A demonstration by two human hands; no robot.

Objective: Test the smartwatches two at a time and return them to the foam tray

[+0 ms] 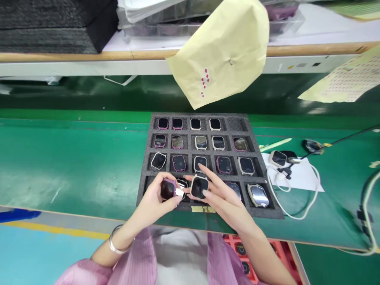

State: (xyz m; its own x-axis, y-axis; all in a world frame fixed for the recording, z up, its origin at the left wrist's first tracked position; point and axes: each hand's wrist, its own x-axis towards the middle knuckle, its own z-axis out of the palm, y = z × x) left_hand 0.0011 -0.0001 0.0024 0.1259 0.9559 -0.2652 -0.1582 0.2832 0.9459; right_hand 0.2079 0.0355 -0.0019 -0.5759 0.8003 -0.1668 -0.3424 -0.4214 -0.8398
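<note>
My left hand is closed around a purple-framed smartwatch body, with a small white piece by the thumb. Beside it, my right hand grips a pale-framed smartwatch body between thumb and fingers, its dark screen facing up. Both hands are over the front row of a dark grey foam tray. Several watch bodies in purple and pale frames lie in its square pockets, such as a purple one. My hands partly cover the front row, where another watch shows between them.
A pale watch with a white cable lies on white paper at the right, near a light green stick. Yellow paper hangs from the shelf above the green bench. Below the bench edge is a red tray.
</note>
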